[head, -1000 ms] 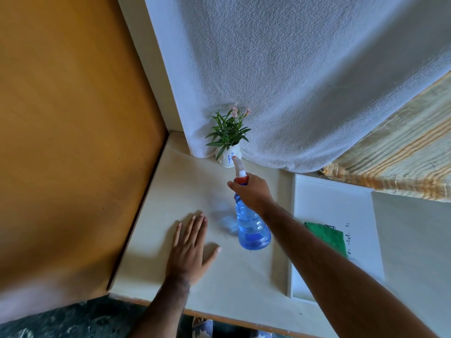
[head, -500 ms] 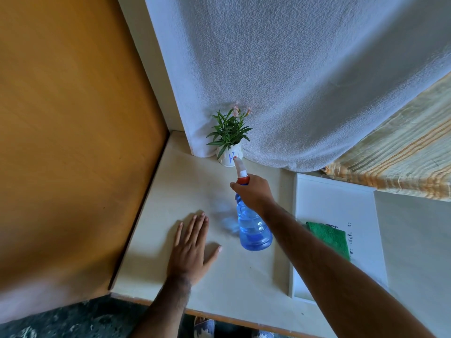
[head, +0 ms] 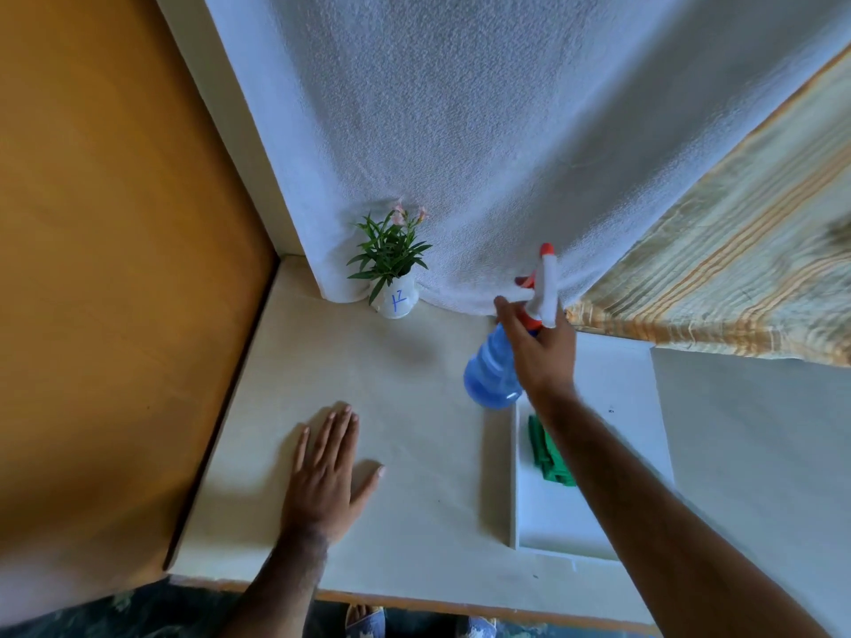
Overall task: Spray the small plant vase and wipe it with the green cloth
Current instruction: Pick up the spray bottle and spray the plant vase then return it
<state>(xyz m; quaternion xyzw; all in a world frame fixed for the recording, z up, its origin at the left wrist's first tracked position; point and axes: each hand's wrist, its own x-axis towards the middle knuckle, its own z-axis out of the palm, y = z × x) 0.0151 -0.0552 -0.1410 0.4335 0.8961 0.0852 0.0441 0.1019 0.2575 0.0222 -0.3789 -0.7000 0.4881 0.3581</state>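
Note:
The small white vase (head: 396, 302) with a blue mark and a green plant with pink buds stands at the back of the cream table (head: 414, 453), against the white towel. My right hand (head: 541, 349) grips the neck of a blue spray bottle (head: 490, 377) with a white and orange nozzle, tilted, to the right of the vase and apart from it. My left hand (head: 324, 476) lies flat on the table, fingers spread. The folded green cloth (head: 548, 453) lies in the white tray (head: 621, 407), partly hidden by my right forearm.
A white towel (head: 460, 131) hangs behind the table. A striped yellow fabric (head: 737, 269) hangs at the right. An orange-brown wall (head: 115, 269) bounds the table's left side. The table's front edge runs along the bottom, with sandalled feet below it.
My right hand has carried the spray bottle away from the vase to the right, over the tray's edge, and tilted it. The left hand has stayed flat on the table.

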